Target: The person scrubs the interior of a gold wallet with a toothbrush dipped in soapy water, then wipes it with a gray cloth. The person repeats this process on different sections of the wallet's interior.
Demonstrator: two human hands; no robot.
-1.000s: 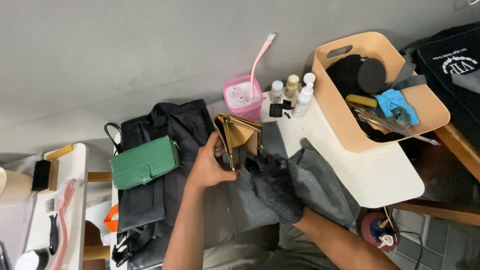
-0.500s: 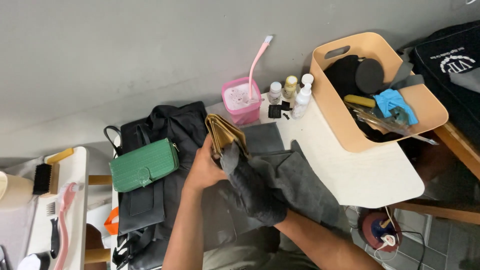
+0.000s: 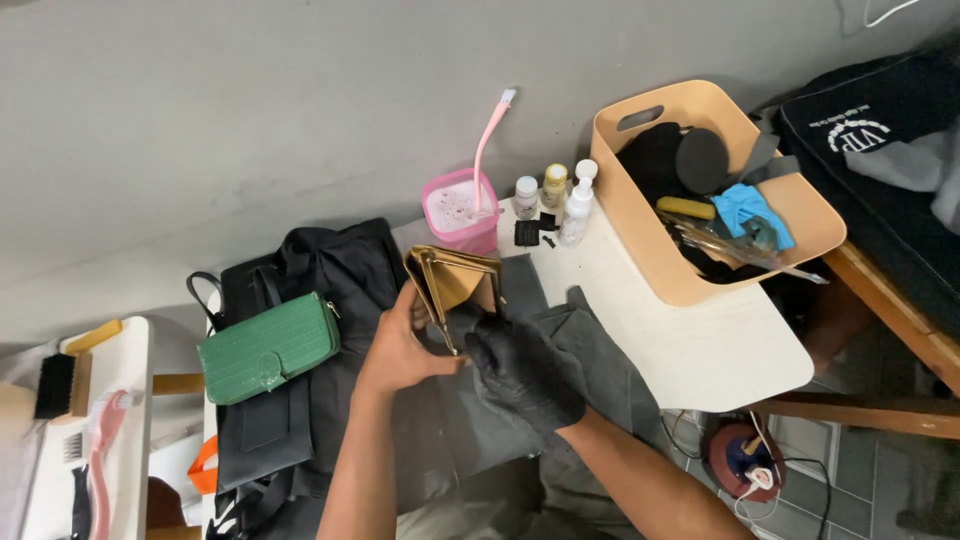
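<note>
White table (image 3: pixel 700 340) bearing tan basket (image 3: pixel 640 225), pink tub (image 3: pixel 462 212), three small bottles (image 3: pixel 553 190), grey cloth (image 3: pixel 590 350), black bag (image 3: pixel 330 270).

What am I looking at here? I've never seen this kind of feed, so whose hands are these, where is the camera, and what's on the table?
There is no machine here: the one view comes from a camera worn on a person's head, looking down at their own two hands.

The bare left hand holds a tan wallet open. The right hand wears a black glove and presses a grey cloth at the wallet.

On the white table lie a green clutch on a black bag, a pink tub with a pink brush standing in it, three small bottles, and a tan basket of cloths and tools. At the far left, brushes sit on a separate white surface.
</note>
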